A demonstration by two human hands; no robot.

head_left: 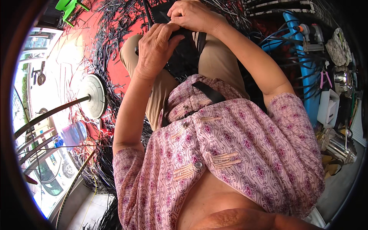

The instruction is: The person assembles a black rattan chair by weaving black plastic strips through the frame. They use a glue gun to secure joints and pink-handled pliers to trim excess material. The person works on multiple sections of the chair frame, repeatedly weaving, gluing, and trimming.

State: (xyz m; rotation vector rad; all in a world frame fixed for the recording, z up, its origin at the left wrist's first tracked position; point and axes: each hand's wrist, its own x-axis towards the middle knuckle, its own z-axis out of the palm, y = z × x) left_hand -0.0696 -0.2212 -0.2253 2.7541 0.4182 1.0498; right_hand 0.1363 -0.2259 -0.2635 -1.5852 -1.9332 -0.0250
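Note:
I am seated, and a black woven piece [183,53] made of thin plastic strips rests on my lap between my knees. My left hand [155,48] grips its near left edge with the fingers curled over it. My right hand [191,14] is closed on its far top edge, pinching the strips. Loose black strap ends [207,91] trail from the piece across my pink patterned blouse. The middle of the piece is partly hidden behind my hands.
Heaps of loose black strips [103,34] cover the red floor [122,69] to the left. A fan base on a pole [92,96] and a water bottle [73,133] stand at left. Blue pipes [306,76], pink-handled pliers [325,78], metal pots [339,143] crowd the right.

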